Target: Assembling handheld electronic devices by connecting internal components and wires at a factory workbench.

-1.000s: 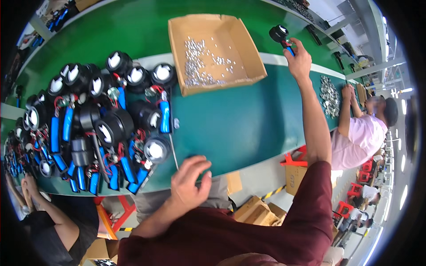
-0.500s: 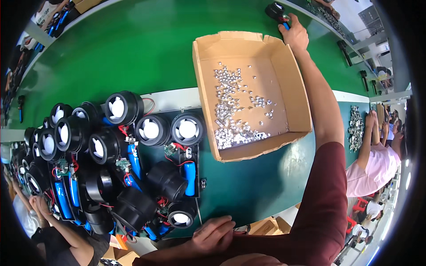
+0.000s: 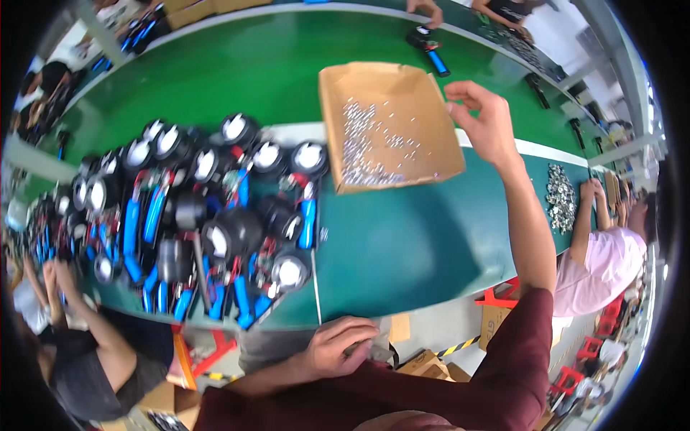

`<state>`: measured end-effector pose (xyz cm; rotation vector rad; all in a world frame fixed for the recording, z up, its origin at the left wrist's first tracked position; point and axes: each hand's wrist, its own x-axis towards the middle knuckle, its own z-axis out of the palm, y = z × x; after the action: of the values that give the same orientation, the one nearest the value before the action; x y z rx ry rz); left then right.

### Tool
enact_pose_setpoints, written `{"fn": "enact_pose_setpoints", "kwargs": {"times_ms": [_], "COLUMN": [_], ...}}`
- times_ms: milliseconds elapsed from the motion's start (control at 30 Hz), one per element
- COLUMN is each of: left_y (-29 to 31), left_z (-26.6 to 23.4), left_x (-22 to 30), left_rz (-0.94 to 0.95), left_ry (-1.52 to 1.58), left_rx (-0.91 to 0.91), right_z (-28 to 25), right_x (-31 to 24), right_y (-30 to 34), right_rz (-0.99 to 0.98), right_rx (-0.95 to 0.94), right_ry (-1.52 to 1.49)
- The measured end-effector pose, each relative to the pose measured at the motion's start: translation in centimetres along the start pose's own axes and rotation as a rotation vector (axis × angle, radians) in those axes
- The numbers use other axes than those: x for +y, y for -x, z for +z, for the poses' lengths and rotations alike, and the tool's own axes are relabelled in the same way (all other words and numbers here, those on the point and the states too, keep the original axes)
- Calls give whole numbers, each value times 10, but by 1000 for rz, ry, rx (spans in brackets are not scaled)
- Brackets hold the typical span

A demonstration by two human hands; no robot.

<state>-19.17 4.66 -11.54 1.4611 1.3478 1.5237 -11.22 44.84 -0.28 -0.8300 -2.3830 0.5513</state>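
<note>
My right hand [image 3: 489,123] is raised beside the right wall of a cardboard box [image 3: 447,154]. Its fingers are bent and apart, with nothing in them. Many small shiny metal parts [image 3: 359,144] lie scattered in the box. Beyond it, on the green surface, is a black round-headed unit with a blue cylinder [image 3: 435,63]; another person's hand [image 3: 427,10] is at its black end. My left hand [image 3: 343,346] rests low by the table's front edge, loosely curled. A gap shows between its thumb and fingers, and I see nothing held there.
Many black round units with white centres [image 3: 233,128], blue cylinders and red wires crowd the table's left half. A heap of metal parts [image 3: 560,200] lies at right, near a person in pink [image 3: 602,258]. Another person's arm [image 3: 100,316] is at left. Red stools [image 3: 499,293] stand below.
My right hand has let go of the black unit with the blue cylinder and drawn back nearer. Another person's hand has come to the unit. The view has shifted; my left hand stays by the edge.
</note>
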Motion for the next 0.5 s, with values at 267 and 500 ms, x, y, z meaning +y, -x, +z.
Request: {"fn": "enact_pose_setpoints", "kwargs": {"times_ms": [267, 500], "left_y": [124, 145], "left_z": [-35, -40], "left_x": [-12, 21], "left_rz": [-608, -465], "left_ry": [-66, -130], "left_rx": [-650, -501], "right_z": [26, 53], "right_x": [-83, -109], "right_y": [75, 85], "right_rz": [-319, -311], "right_rx": [-268, -110], "right_ry": [68, 10]}}
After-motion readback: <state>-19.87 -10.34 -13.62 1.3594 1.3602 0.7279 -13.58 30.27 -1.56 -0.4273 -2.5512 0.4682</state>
